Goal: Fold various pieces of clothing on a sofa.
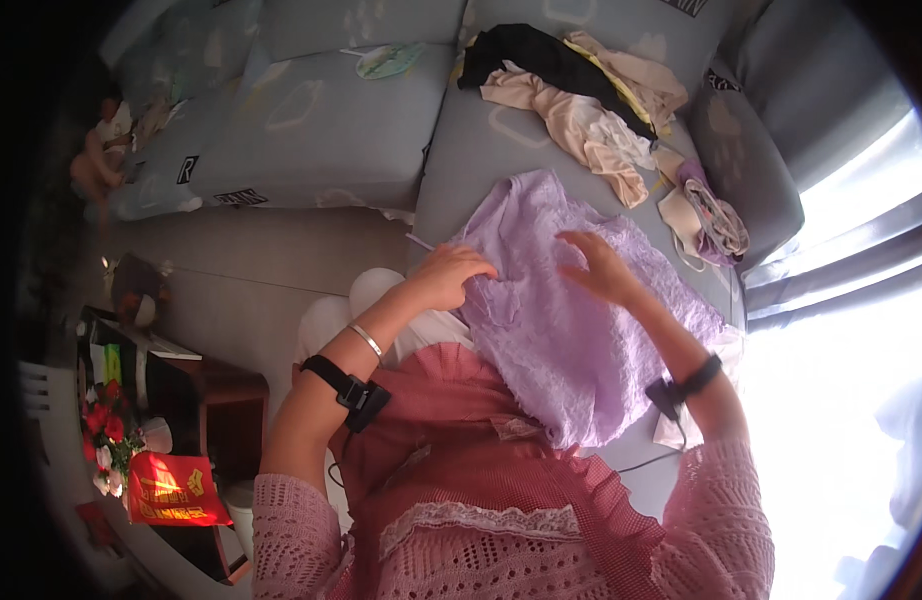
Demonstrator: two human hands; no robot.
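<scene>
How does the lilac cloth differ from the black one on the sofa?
The lilac cloth is pale and textured; the black cloth dark. The lilac cloth is spread beneath the left hand and right hand, the black cloth bunched among beige clothes. Both lie at least partly on the grey sofa.

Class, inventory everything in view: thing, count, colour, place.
Garment: 1, lilac, before the person
Sofa: 1, grey, across top
Heaped clothes: several, black, beige, yellow, upper right
Bundle: 1, lilac, white, sofa's right end
Fan-like item: 1, pale green, sofa
Curtain: 1, grey, right
Flowers: several, red, white, lower left
Packet: 1, red, beside flowers
Cabinet: 1, brown, lower left
Other person: 1, far left
Apron: 1, red, torso
Bracelet: 1, silver, left wrist
Armbands: 2, black, forearms
Left hand: 1, at garment's left
Right hand: 1, over garment
</scene>
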